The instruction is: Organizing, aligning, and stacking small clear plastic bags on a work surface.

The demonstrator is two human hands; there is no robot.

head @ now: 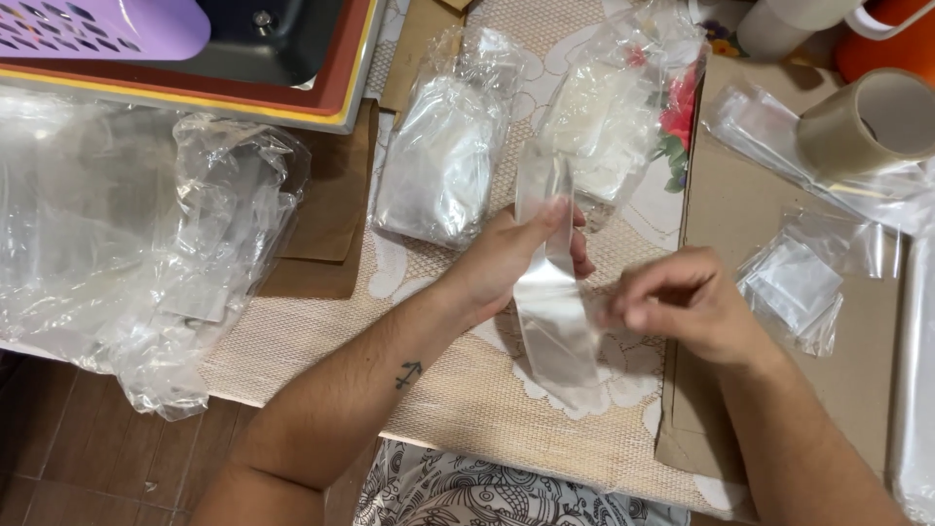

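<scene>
My left hand [511,258] holds a narrow clear plastic bag [550,292] upright over the table, thumb and fingers pinching its upper half. My right hand [682,302] is closed at the bag's right edge near the middle, fingertips pinched against the plastic. The bag's lower end hangs down toward the lace tablecloth [458,390]. Behind my hands lie two stacks of clear bags in plastic wrap [443,156], [609,122].
A large heap of crumpled clear plastic [146,244] fills the left. A roll of tape [867,122] and small clear bags [794,287] sit on brown cardboard [740,195] at right. A tray with a purple basket [107,24] stands at the back left.
</scene>
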